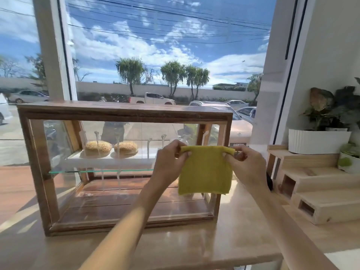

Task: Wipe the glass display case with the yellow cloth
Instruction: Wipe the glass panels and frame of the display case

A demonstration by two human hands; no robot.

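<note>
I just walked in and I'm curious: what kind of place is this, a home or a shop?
Probably a small cafe or bakery counter by a street window. A wood-framed glass display case holds two buns on a shelf, a stepped wooden stand sits beside it, and parked cars show outside.

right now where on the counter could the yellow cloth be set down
Bare counter lies in front of the display case, between both forearms. A narrower bare strip runs between the case's right end and the stepped wooden stand. The right side is crowded: the stand and potted plants.
</note>
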